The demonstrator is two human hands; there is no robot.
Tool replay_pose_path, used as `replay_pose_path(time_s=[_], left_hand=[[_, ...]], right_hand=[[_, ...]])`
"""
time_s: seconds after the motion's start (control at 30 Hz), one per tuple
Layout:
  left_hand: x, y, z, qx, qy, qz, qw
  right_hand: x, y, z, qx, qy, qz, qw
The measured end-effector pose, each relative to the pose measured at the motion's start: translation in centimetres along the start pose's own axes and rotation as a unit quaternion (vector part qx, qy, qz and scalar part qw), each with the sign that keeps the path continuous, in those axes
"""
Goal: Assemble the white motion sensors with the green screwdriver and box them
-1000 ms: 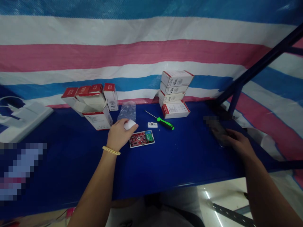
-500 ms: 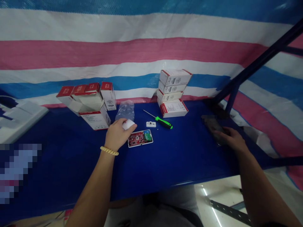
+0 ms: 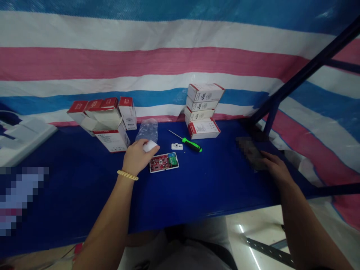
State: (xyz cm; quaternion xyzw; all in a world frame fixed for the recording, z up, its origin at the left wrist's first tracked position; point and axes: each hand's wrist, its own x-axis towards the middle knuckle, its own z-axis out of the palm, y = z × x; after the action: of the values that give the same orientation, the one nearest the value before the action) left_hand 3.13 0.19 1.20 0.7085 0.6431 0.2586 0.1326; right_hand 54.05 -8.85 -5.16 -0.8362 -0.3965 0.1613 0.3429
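Observation:
My left hand (image 3: 137, 155) is closed around a small white plastic cover (image 3: 150, 146), fingertips at its edges. Just below and right of that hand, a white casing with a red circuit board and a green part (image 3: 164, 162) lies face up on the blue table. Beyond it sits a small white plastic piece (image 3: 177, 146), beside a screwdriver (image 3: 192, 144) with a green and black handle. Over at the right, my right hand (image 3: 277, 167) has its fingers at the near right edge of a dark phone (image 3: 251, 153), whose upper end is pixelated; part of the grip is blurred.
An opened white and red box (image 3: 112, 140) stands left among several similar boxes. More boxes (image 3: 204, 112) are stacked at the back. A clear plastic bag (image 3: 147, 129) lies behind my left hand. A white power strip (image 3: 28, 140) is far left; a blue metal frame (image 3: 272, 116) rises at right.
The whole view has shifted slightly, so everything sits a little further left. My left hand keeps the white cover above the table, and my right hand stays at the phone.

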Motion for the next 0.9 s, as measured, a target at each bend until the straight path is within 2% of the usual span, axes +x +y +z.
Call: replay_pose_path(time_s=[0.1,0.3,0.47,0.53,0.7,0.9], left_hand=[[0.0,-0.1,0.0,0.007,-0.001,-0.001,1.000],[0.0,0.1,-0.1,0.002,0.004,0.005,1.000],[0.0,0.0,0.0,-0.011,0.001,0.012,1.000],[0.0,-0.1,0.0,-0.015,0.005,0.011,1.000],[0.0,0.1,-0.2,-0.023,0.000,0.005,1.000],[-0.1,0.1,-0.3,-0.024,0.001,0.008,1.000]], right_hand=[[-0.1,0.0,0.0,0.036,-0.016,0.008,0.999],[-0.5,0.2,0.0,0.011,-0.005,-0.025,1.000],[-1.2,-0.3,0.1,-0.146,0.010,-0.132,0.980],[-1.3,-0.5,0.1,-0.152,0.017,-0.146,0.977],[-1.7,-1.2,0.2,-0.116,0.012,-0.123,0.985],[-1.3,-1.6,0.0,0.021,0.008,0.001,1.000]])
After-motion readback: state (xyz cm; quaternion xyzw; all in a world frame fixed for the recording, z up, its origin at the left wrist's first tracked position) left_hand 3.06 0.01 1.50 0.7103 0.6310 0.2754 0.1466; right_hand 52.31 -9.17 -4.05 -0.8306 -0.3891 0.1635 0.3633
